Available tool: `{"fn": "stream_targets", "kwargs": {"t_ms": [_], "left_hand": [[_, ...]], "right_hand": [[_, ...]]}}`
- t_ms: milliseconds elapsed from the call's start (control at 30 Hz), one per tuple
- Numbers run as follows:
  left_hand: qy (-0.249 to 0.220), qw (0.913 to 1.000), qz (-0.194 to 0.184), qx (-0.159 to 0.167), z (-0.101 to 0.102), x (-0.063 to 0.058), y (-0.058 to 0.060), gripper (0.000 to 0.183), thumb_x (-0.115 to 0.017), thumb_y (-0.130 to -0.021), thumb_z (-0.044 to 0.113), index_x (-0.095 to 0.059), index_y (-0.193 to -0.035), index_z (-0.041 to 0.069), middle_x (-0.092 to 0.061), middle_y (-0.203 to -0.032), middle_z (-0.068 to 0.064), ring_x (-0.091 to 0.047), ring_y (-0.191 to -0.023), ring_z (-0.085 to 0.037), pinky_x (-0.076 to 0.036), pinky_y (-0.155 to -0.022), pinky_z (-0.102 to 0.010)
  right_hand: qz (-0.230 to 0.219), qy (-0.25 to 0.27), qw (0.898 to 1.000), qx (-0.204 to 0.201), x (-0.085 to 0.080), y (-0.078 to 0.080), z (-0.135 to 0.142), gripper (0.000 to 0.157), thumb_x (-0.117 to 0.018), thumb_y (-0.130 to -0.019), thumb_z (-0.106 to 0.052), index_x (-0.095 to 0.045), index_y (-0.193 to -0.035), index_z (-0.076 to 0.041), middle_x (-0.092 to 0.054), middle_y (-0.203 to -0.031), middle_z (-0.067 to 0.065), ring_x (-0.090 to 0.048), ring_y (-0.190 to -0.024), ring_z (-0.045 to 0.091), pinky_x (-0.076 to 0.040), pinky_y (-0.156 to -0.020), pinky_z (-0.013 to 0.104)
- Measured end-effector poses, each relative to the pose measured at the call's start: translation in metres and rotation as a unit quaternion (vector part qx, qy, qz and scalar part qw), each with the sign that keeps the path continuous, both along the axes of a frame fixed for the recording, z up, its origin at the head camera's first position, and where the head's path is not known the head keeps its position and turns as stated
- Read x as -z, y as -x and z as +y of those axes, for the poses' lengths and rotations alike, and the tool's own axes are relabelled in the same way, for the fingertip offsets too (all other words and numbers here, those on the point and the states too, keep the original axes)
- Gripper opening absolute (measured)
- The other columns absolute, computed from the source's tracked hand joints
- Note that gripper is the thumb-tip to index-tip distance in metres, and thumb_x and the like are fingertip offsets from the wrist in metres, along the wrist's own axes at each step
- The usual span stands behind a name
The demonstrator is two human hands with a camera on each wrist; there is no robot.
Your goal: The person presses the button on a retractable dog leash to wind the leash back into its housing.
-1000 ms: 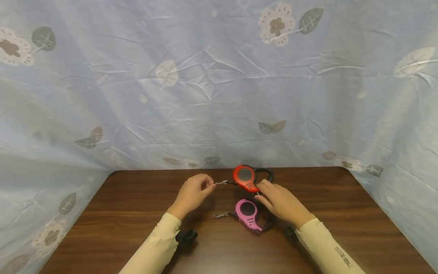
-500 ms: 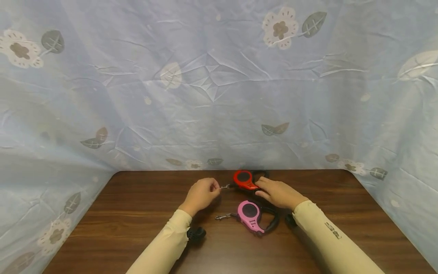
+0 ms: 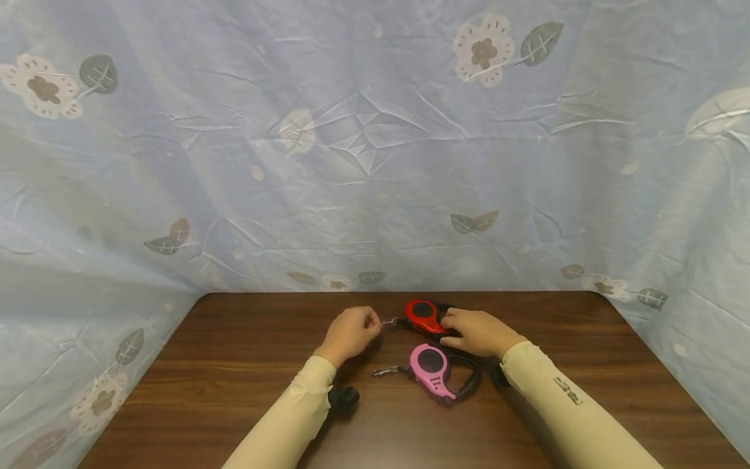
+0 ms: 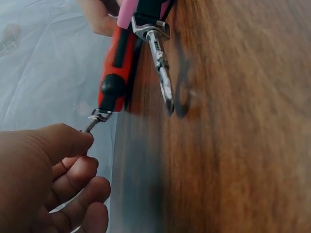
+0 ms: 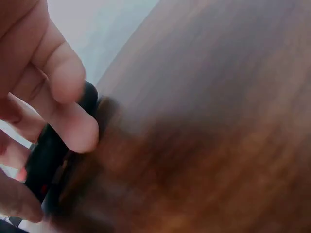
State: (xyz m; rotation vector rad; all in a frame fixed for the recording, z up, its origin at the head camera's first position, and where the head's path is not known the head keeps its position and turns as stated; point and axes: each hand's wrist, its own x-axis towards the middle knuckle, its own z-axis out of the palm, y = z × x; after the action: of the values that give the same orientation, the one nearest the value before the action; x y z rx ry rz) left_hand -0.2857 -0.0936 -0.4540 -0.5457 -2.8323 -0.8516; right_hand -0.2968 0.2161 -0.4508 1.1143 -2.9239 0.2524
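At the back of the table lies a red retractable dog leash (image 3: 422, 316) with a black handle. My right hand (image 3: 482, 332) grips its handle side; in the right wrist view the fingers (image 5: 73, 126) lie around the black handle (image 5: 48, 155). My left hand (image 3: 351, 332) pinches the metal clip (image 3: 389, 322) of that leash between thumb and fingertips, also in the left wrist view, where the red casing (image 4: 115, 73) points toward the hand. In front sits a pink retractable dog leash (image 3: 430, 371), its own clip (image 4: 160, 68) pointing left, touched by neither hand.
The brown wooden table (image 3: 234, 378) ends at a hanging patterned cloth (image 3: 375, 195) close behind the red leash. Black wrist straps (image 3: 344, 397) show beneath the sleeves.
The red leash has come down lower and flatter near the back edge, both hands still holding it. The pink leash stays put while the head view shifts slightly.
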Motion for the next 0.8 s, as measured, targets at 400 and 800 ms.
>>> {"fn": "stream_targets", "kwargs": {"t_ms": [400, 800], "left_hand": [[0.007, 0.9991, -0.035, -0.022, 0.001, 0.002, 0.008, 0.014, -0.074, -0.095, 0.024, -0.071, -0.085, 0.016, -0.065, -0.076, 0.008, -0.057, -0.067, -0.009, -0.048, -0.062, -0.031], [0.006, 0.9987, -0.046, -0.019, -0.005, 0.008, 0.010, 0.012, -0.075, -0.094, 0.023, -0.072, -0.087, 0.014, -0.067, -0.079, 0.006, -0.058, -0.070, -0.010, -0.051, -0.067, -0.033]], "right_hand": [[0.016, -0.002, 1.000, -0.008, -0.002, -0.007, 0.000, 0.017, -0.077, -0.095, -0.031, -0.071, -0.105, -0.018, -0.057, -0.096, -0.009, -0.051, -0.076, 0.005, -0.052, -0.073, 0.033], [0.021, 0.035, 0.999, -0.025, -0.003, -0.012, 0.003, 0.020, -0.080, -0.092, -0.017, -0.073, -0.110, -0.014, -0.064, -0.104, -0.006, -0.064, -0.090, 0.011, -0.058, -0.082, 0.038]]}}
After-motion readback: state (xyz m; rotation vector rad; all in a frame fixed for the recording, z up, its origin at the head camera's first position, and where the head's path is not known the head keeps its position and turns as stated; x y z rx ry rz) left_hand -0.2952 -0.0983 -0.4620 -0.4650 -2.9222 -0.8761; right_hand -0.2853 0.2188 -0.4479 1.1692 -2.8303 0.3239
